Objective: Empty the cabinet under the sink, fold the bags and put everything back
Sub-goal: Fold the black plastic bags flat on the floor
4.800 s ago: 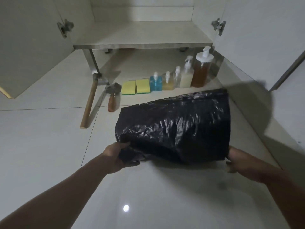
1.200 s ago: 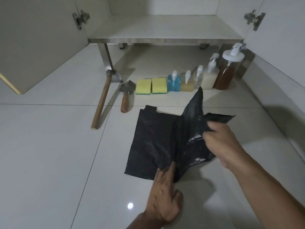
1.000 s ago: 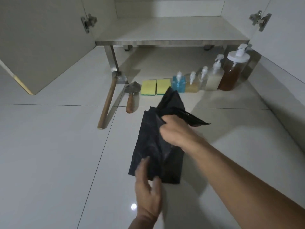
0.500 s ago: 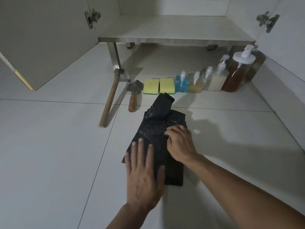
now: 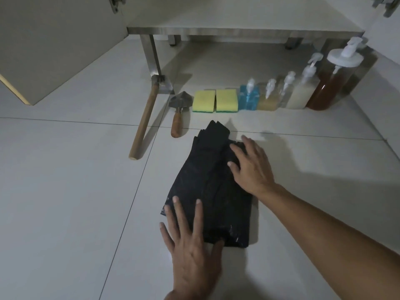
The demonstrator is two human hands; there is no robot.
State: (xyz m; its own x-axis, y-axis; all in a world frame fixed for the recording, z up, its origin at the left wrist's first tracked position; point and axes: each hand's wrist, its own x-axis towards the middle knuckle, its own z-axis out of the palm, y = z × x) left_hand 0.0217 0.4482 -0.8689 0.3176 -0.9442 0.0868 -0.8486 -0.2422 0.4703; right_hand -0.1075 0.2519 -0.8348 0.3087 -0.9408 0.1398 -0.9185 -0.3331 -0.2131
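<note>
Straight, spread fingers of the left hand press flat on the near end of the folded black bag at mid-frame on the floor. The right hand, fingers also extended, presses its far right part. Beyond lie a hammer, trowel, two sponges and pump bottles below the open cabinet.

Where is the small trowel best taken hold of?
Probably by the wooden handle of the trowel, coming from above on the near side: the handle points toward the person and lies free on the floor, while the metal blade sits close beside a yellow sponge.
</note>
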